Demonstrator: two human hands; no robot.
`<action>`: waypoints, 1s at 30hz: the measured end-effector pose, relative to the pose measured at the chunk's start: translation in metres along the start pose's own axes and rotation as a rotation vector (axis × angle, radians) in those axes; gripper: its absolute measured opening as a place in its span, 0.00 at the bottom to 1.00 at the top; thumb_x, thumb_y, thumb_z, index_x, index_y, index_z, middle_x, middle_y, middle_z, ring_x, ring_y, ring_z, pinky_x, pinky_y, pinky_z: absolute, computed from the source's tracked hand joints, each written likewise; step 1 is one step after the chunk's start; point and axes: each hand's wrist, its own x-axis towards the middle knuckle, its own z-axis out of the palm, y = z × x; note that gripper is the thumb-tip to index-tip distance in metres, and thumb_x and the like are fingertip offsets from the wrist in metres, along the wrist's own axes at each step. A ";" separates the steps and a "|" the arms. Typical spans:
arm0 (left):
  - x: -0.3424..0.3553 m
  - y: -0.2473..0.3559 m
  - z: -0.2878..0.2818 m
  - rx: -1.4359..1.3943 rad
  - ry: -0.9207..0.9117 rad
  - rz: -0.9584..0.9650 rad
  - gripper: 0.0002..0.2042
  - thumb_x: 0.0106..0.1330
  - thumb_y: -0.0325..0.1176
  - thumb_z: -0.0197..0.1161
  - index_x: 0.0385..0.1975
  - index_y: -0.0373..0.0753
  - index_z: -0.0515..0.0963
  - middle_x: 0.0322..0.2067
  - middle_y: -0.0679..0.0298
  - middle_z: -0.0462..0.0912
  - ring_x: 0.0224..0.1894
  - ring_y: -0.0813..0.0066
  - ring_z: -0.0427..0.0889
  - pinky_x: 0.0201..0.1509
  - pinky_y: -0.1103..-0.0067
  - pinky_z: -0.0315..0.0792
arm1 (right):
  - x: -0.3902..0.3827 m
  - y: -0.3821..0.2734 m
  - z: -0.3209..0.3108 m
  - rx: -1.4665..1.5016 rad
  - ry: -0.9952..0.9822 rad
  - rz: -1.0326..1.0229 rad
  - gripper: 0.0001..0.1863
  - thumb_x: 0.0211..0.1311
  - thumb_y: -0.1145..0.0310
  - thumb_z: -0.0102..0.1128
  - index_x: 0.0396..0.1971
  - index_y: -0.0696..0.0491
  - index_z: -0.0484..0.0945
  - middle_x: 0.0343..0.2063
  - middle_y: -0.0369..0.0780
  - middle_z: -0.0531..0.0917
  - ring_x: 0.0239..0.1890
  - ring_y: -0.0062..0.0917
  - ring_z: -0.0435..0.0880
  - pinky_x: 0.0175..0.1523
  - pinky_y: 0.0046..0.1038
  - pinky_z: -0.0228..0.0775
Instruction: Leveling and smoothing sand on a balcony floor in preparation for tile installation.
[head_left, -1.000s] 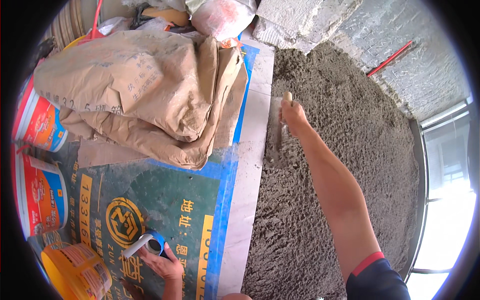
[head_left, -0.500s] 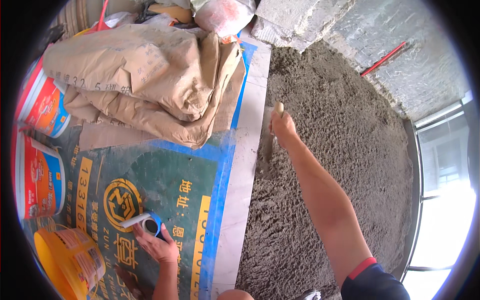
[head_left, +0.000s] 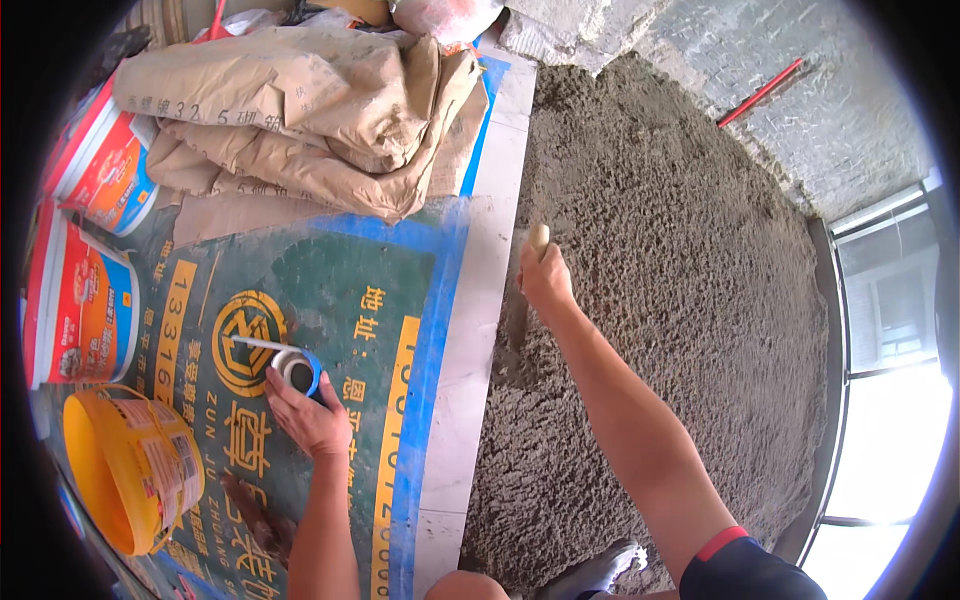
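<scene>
Mortar bed [head_left: 680,330]; right hand [head_left: 545,280] gripping trowel [head_left: 520,310]

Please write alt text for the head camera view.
The right hand presses a wooden-handled trowel into grey mortar beside a pale tile. The left hand holds a tape roll on a printed sheet, near sacks and buckets.

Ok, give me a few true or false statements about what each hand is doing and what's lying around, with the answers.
1. The right hand holds a wooden-handled trowel against the grey mortar bed. True.
2. The left hand rests on a red brick. False: it holds a blue-cased tape measure.
3. The yellow plastic bucket lies on the mortar. False: it lies on the green printed floor sheet.
4. Crumpled brown paper sacks lie on the sheet's far end. True.
</scene>
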 end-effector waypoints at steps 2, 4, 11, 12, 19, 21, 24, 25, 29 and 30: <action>0.001 0.000 -0.001 0.004 0.002 -0.007 0.41 0.66 0.44 0.64 0.72 0.31 0.49 0.66 0.42 0.59 0.68 0.42 0.61 0.70 0.57 0.58 | -0.023 -0.003 0.001 0.025 -0.013 0.006 0.20 0.71 0.53 0.53 0.39 0.59 0.69 0.24 0.39 0.79 0.21 0.21 0.78 0.24 0.27 0.71; 0.001 -0.013 -0.008 0.025 0.018 -0.007 0.41 0.66 0.45 0.63 0.72 0.32 0.50 0.66 0.42 0.59 0.67 0.42 0.62 0.70 0.58 0.58 | -0.067 -0.030 -0.007 0.064 -0.184 0.101 0.27 0.70 0.51 0.47 0.47 0.64 0.65 0.43 0.64 0.79 0.47 0.58 0.80 0.53 0.49 0.73; -0.002 -0.005 -0.004 0.006 0.043 0.041 0.40 0.67 0.48 0.61 0.71 0.32 0.50 0.65 0.44 0.60 0.67 0.44 0.62 0.69 0.58 0.60 | -0.144 0.002 -0.015 0.006 -0.078 0.023 0.20 0.72 0.53 0.50 0.39 0.60 0.66 0.23 0.40 0.80 0.22 0.24 0.80 0.26 0.29 0.72; -0.002 -0.007 -0.004 0.018 0.039 0.029 0.40 0.67 0.49 0.61 0.71 0.32 0.50 0.65 0.44 0.61 0.67 0.44 0.62 0.69 0.58 0.60 | -0.159 0.003 -0.014 -0.016 -0.073 -0.005 0.21 0.72 0.54 0.50 0.39 0.60 0.66 0.23 0.41 0.80 0.23 0.25 0.80 0.27 0.30 0.73; 0.005 -0.009 -0.007 0.009 0.124 0.080 0.39 0.67 0.49 0.62 0.70 0.33 0.52 0.63 0.44 0.63 0.64 0.45 0.66 0.66 0.59 0.62 | -0.239 -0.001 -0.025 0.003 -0.150 0.044 0.20 0.71 0.55 0.49 0.39 0.61 0.65 0.23 0.43 0.80 0.24 0.30 0.81 0.31 0.33 0.73; 0.003 -0.013 -0.003 0.007 0.120 0.082 0.40 0.66 0.50 0.62 0.70 0.33 0.53 0.63 0.44 0.63 0.64 0.45 0.66 0.66 0.59 0.62 | -0.253 -0.001 -0.028 -0.001 -0.155 0.060 0.20 0.71 0.54 0.49 0.38 0.60 0.65 0.23 0.43 0.80 0.24 0.30 0.81 0.32 0.33 0.73; -0.001 -0.012 0.001 -0.006 0.119 0.085 0.41 0.65 0.50 0.62 0.70 0.31 0.53 0.62 0.45 0.64 0.64 0.47 0.66 0.67 0.60 0.62 | -0.278 0.009 -0.030 0.048 -0.165 0.013 0.18 0.72 0.56 0.49 0.38 0.59 0.64 0.22 0.42 0.79 0.24 0.29 0.79 0.31 0.33 0.72; -0.002 -0.010 0.002 -0.002 0.118 0.083 0.41 0.65 0.50 0.62 0.70 0.31 0.53 0.62 0.45 0.64 0.64 0.47 0.66 0.67 0.60 0.62 | -0.285 0.012 -0.031 0.064 -0.162 -0.002 0.18 0.72 0.57 0.49 0.38 0.59 0.64 0.22 0.42 0.79 0.24 0.28 0.79 0.31 0.32 0.71; 0.000 -0.013 -0.001 0.015 0.118 0.077 0.41 0.65 0.50 0.62 0.70 0.32 0.52 0.62 0.46 0.64 0.64 0.47 0.65 0.67 0.59 0.62 | -0.314 -0.002 -0.039 0.095 -0.260 0.084 0.18 0.71 0.62 0.51 0.40 0.64 0.61 0.29 0.65 0.76 0.33 0.63 0.76 0.39 0.55 0.68; 0.000 -0.012 -0.001 0.014 0.116 0.074 0.41 0.65 0.50 0.63 0.70 0.32 0.52 0.62 0.46 0.64 0.64 0.47 0.65 0.67 0.60 0.62 | -0.321 0.001 -0.041 0.103 -0.270 0.083 0.20 0.72 0.61 0.52 0.44 0.66 0.61 0.30 0.65 0.76 0.34 0.63 0.77 0.39 0.55 0.69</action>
